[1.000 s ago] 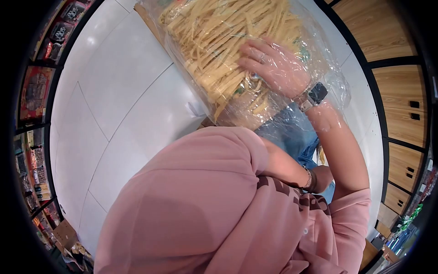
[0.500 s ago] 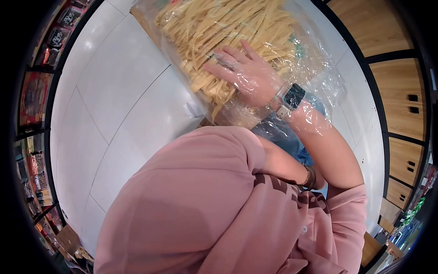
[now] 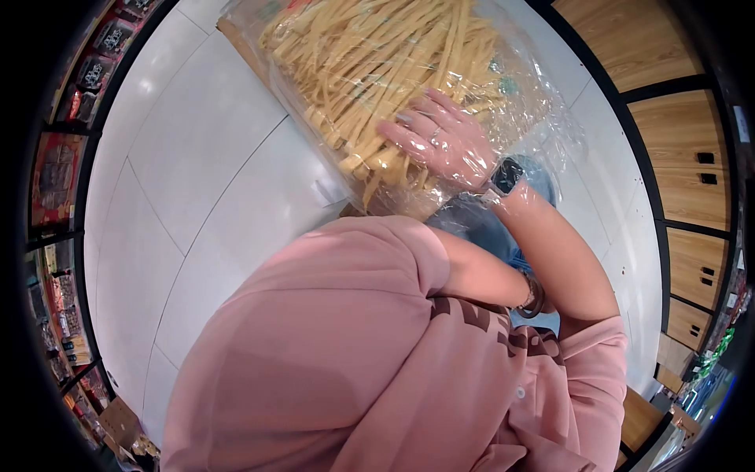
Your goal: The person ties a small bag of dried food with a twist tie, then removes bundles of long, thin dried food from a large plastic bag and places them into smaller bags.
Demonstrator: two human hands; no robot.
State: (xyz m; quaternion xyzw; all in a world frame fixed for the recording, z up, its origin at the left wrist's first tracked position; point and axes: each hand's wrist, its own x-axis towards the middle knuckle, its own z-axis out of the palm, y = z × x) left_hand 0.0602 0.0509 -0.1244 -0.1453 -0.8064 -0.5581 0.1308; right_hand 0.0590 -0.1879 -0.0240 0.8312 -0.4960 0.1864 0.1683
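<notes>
My right hand (image 3: 456, 145), with a watch (image 3: 507, 175) on its wrist, lies on long pale-yellow strips (image 3: 370, 71) that look like dried bean curd sticks. Its fingers are extended and slightly bent, touching the near end of the strips. Clear plastic (image 3: 535, 102) covers the hand and wrist. The strips fill this plastic lining inside a cardboard box (image 3: 250, 53). My left forearm (image 3: 484, 267) crosses to the right, a dark bracelet (image 3: 536, 303) at its wrist. The right arm hides my left hand, so its fingers do not show.
White floor tiles (image 3: 197, 157) surround the box. Shelves with packaged goods (image 3: 59, 173) run along the left. Wooden cabinets (image 3: 684, 149) with black frames line the right. A brown carton (image 3: 118, 421) stands at the lower left.
My right hand has shifted down and slightly right, toward my body, and its fingers are closer together. More of the strips show beyond it. The left forearm has barely moved.
</notes>
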